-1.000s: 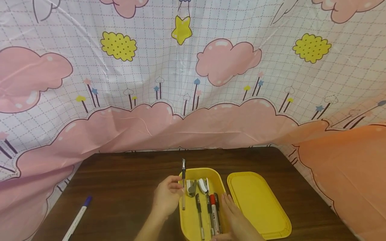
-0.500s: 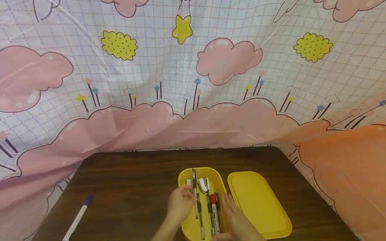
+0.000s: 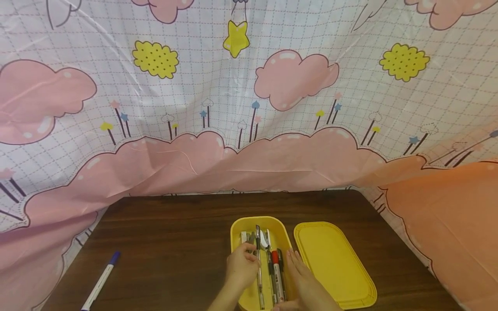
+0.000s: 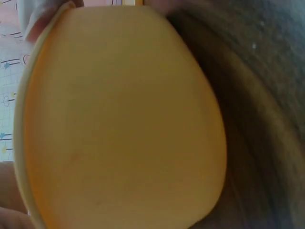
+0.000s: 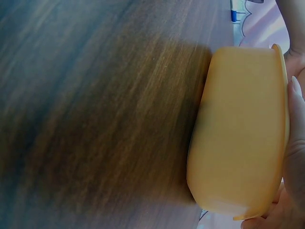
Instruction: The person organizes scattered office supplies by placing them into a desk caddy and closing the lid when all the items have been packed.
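A black-capped clear pen (image 3: 258, 235) is pinched between the thumb and fingers of my left hand (image 3: 242, 268), over the left half of a yellow box (image 3: 237, 225). Below it, another pen's clear barrel shows partly. My right hand (image 3: 309, 287) rests along the box's right rim with its fingers straight. Just inside that rim lie a red-capped white marker (image 3: 278, 276) and black-capped pens. Two small white and grey things, perhaps mini staplers, lie at the far end, partly hidden. Both wrist views mostly show the box's outer wall (image 5: 238, 129).
A yellow lid (image 3: 334, 263) lies flat on the dark wooden table (image 3: 167, 242), right of the box. Far to the left lies a white marker with a blue cap (image 3: 100, 280). A patterned curtain (image 3: 194, 164) hangs behind the table.
My left hand has moved right and nearer with the pen, from the box's left rim to above its inside. The right hand has stayed on the rim.
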`<state>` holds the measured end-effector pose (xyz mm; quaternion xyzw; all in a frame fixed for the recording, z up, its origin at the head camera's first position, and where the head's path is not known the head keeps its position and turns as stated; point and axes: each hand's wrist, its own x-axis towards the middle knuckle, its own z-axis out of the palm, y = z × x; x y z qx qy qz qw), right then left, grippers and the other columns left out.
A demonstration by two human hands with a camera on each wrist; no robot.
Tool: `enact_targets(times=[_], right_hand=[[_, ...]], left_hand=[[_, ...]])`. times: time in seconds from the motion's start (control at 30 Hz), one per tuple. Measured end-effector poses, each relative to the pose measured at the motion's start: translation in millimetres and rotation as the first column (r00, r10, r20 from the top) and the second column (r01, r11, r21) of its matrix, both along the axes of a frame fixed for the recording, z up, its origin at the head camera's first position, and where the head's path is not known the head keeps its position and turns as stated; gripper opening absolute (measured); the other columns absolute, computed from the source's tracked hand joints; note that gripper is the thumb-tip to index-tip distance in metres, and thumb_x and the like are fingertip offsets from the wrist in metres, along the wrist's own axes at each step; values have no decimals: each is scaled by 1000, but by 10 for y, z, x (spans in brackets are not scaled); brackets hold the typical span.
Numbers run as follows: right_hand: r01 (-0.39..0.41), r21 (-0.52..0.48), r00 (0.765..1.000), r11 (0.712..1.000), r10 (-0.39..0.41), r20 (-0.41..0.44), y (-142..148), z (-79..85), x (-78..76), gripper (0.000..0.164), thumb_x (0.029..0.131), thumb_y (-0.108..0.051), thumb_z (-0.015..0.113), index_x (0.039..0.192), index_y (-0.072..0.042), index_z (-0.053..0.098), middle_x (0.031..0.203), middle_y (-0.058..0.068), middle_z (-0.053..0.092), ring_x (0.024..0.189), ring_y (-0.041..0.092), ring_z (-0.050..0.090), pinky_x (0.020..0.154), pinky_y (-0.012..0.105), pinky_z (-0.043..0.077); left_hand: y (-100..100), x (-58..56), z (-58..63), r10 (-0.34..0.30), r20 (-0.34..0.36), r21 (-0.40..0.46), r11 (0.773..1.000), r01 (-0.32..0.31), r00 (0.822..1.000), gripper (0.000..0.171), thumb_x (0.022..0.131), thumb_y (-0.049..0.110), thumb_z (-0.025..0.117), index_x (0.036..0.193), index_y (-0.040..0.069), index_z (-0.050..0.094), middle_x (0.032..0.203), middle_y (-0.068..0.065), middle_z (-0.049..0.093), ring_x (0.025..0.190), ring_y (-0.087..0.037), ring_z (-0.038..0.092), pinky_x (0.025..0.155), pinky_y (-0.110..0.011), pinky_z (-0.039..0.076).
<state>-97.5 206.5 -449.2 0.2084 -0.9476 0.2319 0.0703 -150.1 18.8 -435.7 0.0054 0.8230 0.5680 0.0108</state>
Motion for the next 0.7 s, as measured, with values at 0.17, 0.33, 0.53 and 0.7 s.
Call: enact_targets(times=[0.17, 0.33, 0.53, 0.7], right_hand=[[5, -1, 1000, 1000, -5, -5, 3, -4, 5, 121, 63, -58, 82, 145, 13, 27, 150, 35, 29, 138, 49, 30, 99, 64, 40], [14, 37, 999, 999, -13, -41, 5, -16, -3, 122, 61, -60, 81, 144, 13, 30, 148, 34, 33, 137, 47, 33, 98, 61, 43], [13, 33, 999, 999, -12, -49, 6, -25, -16, 123, 60, -61, 81, 143, 13, 31, 148, 35, 34, 137, 47, 33, 99, 61, 42], [4, 24, 999, 1000, -3, -44, 12, -45, -28, 122, 60, -59, 82, 143, 15, 31, 148, 35, 33, 137, 48, 32, 99, 63, 41]], left_hand=[[72, 9, -44, -12, -4, -2, 1000, 12, 1000, 28, 76, -3, 70, 102, 5, 65, 75, -2, 64, 66, -12, 58, 54, -26, 48], [111, 21, -66, -18, -12, -11, 1000, 18, 1000, 26, 76, -6, 68, 100, 4, 64, 72, -2, 61, 62, -11, 54, 52, -25, 45], [136, 18, -105, -22, -1, -19, 1000, 22, 1000, 27, 73, -7, 64, 98, 3, 64, 69, -2, 60, 59, -12, 51, 50, -25, 42], [154, 17, -142, -19, 23, -28, 999, 19, 1000, 28, 71, -5, 65, 97, 4, 64, 70, -5, 62, 58, -12, 52, 50, -25, 43]])
